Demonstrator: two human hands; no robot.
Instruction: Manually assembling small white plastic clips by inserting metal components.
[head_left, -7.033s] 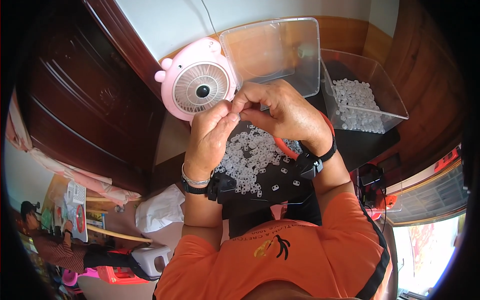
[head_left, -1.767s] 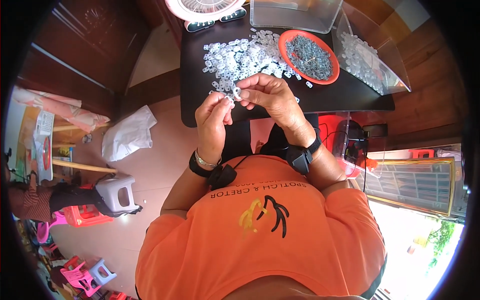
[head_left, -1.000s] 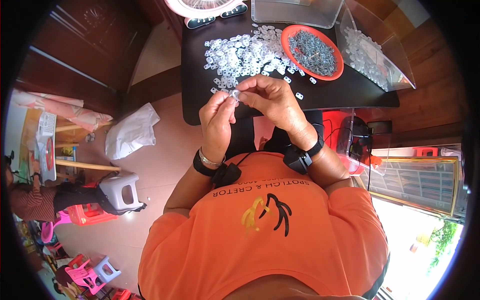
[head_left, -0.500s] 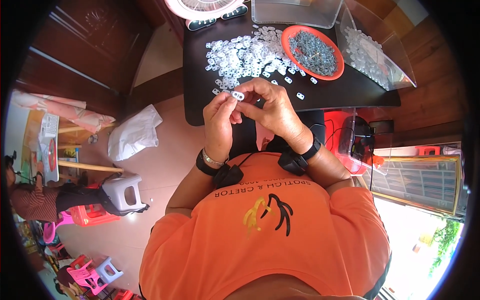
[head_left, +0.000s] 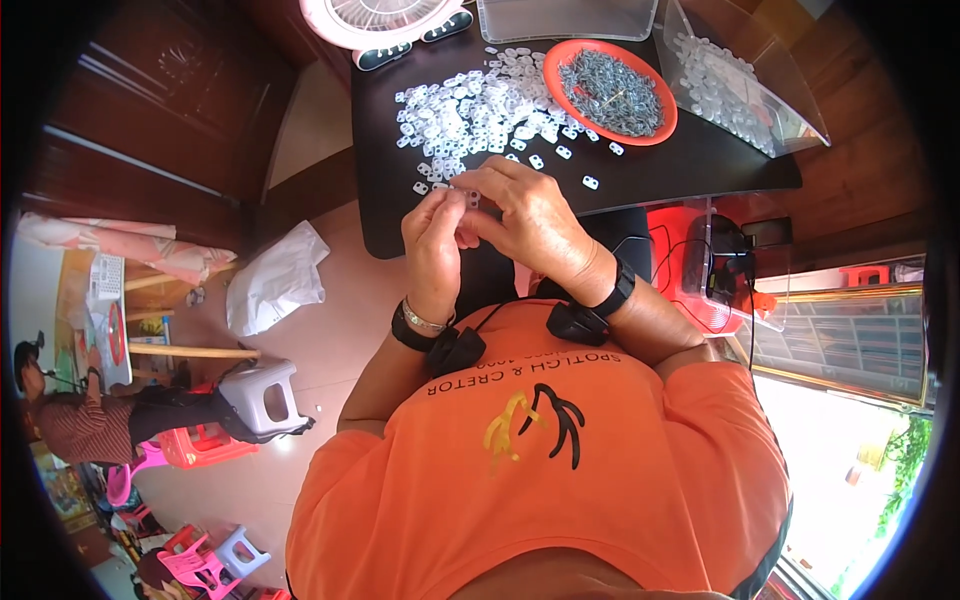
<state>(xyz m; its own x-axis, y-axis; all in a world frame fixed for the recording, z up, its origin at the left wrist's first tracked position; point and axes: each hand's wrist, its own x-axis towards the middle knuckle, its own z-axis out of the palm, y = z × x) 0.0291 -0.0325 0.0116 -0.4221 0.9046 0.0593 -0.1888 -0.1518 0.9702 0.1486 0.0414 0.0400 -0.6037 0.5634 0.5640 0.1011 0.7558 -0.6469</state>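
Note:
My left hand [head_left: 433, 243] and my right hand [head_left: 532, 218] meet just above the near edge of the black table [head_left: 690, 165], fingertips pinched together on one small clear plastic piece [head_left: 470, 196]. Beyond them lies a loose heap of the same clear plastic pieces [head_left: 470, 105]. To the right of the heap stands an orange bowl [head_left: 560, 63] filled with small grey metal parts [head_left: 612, 92]. I wear a bracelet on my left wrist and a black watch on my right.
A pink desk fan [head_left: 385, 22] and a clear plastic box [head_left: 565, 18] stand at the table's far side; another clear box of white pieces [head_left: 745, 85] is at the right. On the floor: a white bag [head_left: 272, 280], grey stool [head_left: 262, 395], red stool [head_left: 700, 275]. A person sits far left [head_left: 70, 420].
Since seven seconds ago the view has tilted down, showing more floor and my shirt. Over the last second my hands stayed together on the small piece, shifting only slightly.

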